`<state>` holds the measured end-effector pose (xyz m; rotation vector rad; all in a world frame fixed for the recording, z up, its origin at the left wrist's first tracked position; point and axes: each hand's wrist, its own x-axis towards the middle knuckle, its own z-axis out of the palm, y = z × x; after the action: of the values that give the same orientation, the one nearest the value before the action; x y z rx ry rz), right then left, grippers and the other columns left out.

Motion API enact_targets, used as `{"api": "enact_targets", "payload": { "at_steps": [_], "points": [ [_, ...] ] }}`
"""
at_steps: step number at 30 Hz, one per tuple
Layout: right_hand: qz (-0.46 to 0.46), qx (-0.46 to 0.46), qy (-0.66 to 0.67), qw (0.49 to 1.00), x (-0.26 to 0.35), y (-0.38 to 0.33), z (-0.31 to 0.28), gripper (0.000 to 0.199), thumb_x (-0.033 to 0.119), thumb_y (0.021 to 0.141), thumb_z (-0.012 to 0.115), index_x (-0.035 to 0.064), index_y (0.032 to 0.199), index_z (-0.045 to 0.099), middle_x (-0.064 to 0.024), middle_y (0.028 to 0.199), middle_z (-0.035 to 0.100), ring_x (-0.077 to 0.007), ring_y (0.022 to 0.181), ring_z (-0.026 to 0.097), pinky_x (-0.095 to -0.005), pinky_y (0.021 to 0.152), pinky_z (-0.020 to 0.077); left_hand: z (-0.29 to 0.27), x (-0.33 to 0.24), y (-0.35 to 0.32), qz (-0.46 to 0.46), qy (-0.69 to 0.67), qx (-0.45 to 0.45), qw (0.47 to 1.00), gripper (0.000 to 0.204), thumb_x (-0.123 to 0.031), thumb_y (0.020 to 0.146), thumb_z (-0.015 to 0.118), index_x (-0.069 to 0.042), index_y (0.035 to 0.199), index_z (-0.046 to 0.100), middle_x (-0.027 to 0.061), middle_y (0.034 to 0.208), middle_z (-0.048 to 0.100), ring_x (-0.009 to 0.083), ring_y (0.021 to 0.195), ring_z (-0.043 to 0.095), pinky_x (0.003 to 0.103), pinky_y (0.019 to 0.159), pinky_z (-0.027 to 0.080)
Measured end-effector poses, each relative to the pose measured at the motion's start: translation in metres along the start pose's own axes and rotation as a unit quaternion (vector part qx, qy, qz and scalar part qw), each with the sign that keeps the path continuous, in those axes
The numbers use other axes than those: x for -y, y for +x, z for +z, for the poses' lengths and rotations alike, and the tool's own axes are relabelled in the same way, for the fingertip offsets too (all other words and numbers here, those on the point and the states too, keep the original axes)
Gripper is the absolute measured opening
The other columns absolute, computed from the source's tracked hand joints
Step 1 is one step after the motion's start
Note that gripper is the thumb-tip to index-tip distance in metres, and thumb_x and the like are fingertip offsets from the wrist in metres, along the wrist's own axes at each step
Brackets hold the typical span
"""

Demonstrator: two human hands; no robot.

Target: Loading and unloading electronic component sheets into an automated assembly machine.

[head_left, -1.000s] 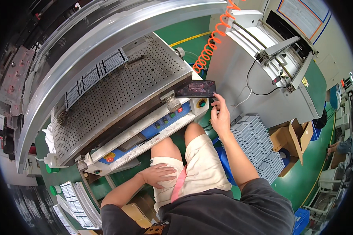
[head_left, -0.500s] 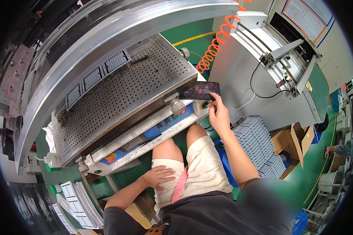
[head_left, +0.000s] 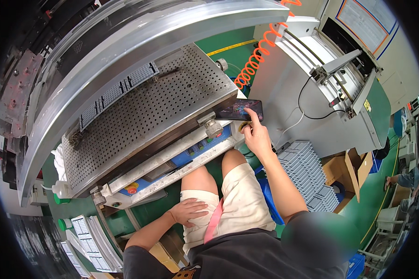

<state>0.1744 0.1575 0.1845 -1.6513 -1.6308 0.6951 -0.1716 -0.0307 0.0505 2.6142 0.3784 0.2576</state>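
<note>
A dark phone or small tablet [head_left: 227,113] with a lit, colourful screen lies at the right front corner of the machine. My right hand [head_left: 257,138] is at it, index finger stretched onto the screen and the other fingers bent near a round button [head_left: 242,125] on the machine's front. That hand holds nothing. My left hand [head_left: 189,212] rests flat on my left thigh, over the pale shorts, with its fingers spread. In front of me is a perforated metal bed [head_left: 172,95], where a printed white sheet [head_left: 118,95] lies partly hidden behind a metal frame.
The curved metal frame [head_left: 186,27] spans above the bed. A blue control panel [head_left: 202,146] runs along its front. An orange coiled hose [head_left: 260,51] hangs beside a grey machine [head_left: 288,93]. Stacked grey trays [head_left: 307,174], a cardboard box [head_left: 354,169] and paper stacks [head_left: 95,244] flank me.
My right index finger has moved up and left, further over the screen, and the screen's picture looks different. My left hand stays on the thigh.
</note>
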Motion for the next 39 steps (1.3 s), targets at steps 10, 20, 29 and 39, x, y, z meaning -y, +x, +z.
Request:
{"api": "enact_targets", "payload": {
  "at_steps": [10, 20, 29, 39],
  "points": [
    [-0.009, 0.001, 0.003, 1.0, 0.0, -0.001, 0.0, 0.053, 0.003, 0.088, 0.043, 0.0128, 0.14, 0.039, -0.0162, 0.08, 0.068, -0.0271, 0.07, 0.066, -0.0352, 0.073, 0.0511, 0.001, 0.0, -0.001, -0.005, -0.008, 0.002, 1.0, 0.08, -0.048, 0.072, 0.063, -0.02, 0.144, 0.045, 0.0063, 0.151, 0.04, 0.0209, 0.139, 0.037, 0.041, 0.115, 0.025],
    [-0.003, -0.011, 0.027, 1.0, 0.006, -0.002, 0.002, 0.051, 0.002, 0.088, 0.044, 0.0128, 0.139, 0.042, -0.0157, 0.079, 0.068, -0.0252, 0.07, 0.067, -0.0343, 0.072, 0.0515, 0.004, -0.001, -0.002, -0.006, 0.008, -0.001, 1.0, 0.08, -0.051, 0.07, 0.061, -0.02, 0.143, 0.048, 0.0057, 0.149, 0.043, 0.0197, 0.138, 0.04, 0.042, 0.114, 0.025],
    [-0.124, 0.151, 0.14, 0.971, 0.007, -0.051, 0.029, 0.044, 0.006, 0.091, 0.053, 0.0096, 0.135, 0.05, -0.0132, 0.076, 0.066, -0.0218, 0.072, 0.068, -0.0318, 0.07, 0.0523, 0.003, -0.002, -0.002, -0.015, 0.008, 0.003, 1.0, 0.086, -0.048, 0.063, 0.067, -0.021, 0.142, 0.049, 0.0053, 0.148, 0.044, 0.0196, 0.137, 0.04, 0.042, 0.114, 0.026],
    [-0.17, 0.119, 0.047, 0.977, -0.065, -0.141, 0.067, 0.018, 0.015, 0.091, 0.057, 0.0072, 0.104, 0.067, -0.0123, 0.086, 0.069, -0.0305, 0.077, 0.067, -0.0383, 0.07, 0.0529, 0.004, -0.001, -0.004, -0.021, 0.007, 0.025, 0.999, 0.082, -0.047, 0.069, 0.066, -0.021, 0.144, 0.045, 0.0052, 0.15, 0.041, 0.0201, 0.139, 0.037, 0.04, 0.115, 0.025]
  ]
}}
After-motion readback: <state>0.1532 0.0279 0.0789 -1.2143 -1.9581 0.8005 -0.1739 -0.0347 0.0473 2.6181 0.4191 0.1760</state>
